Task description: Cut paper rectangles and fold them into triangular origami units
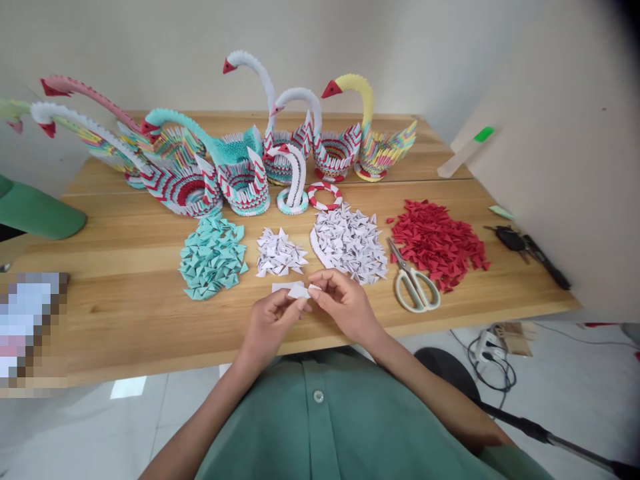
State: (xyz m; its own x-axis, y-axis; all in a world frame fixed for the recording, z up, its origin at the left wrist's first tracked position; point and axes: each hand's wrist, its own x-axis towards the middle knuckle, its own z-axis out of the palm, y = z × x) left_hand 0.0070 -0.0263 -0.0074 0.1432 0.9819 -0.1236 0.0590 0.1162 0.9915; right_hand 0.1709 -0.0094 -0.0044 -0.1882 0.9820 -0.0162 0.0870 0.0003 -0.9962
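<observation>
1. At the far left, a green bottle (pixel 43 210) is near the edge of the desk (pixel 135 320); below it, a phone-like object is blurred out.
2. Along the back, folded-paper swans (pixel 237 148) reach from the left side to past the middle, with white, pink, turquoise and yellow necks.
3. In front of them is a heap of turquoise paper triangles (pixel 213 257).
4. The left hand (pixel 273 320) pinches a small folded white paper piece (pixel 299 291) between thumb and fingers, just above the desk's front edge.
5. A small heap of white paper triangles (pixel 281 252) is just beyond that piece.
6. A red-and-white paper ring (pixel 325 197) lies farther back.
7. The right hand (pixel 347 307) grips the same piece from its other side, fingertips close to the left hand's.
8. Beyond it is a larger white heap (pixel 350 240).
9. White-handled scissors (pixel 417 290) lie beside red paper triangles (pixel 440 243).
10. At the far right are keys (pixel 511 238).
</observation>
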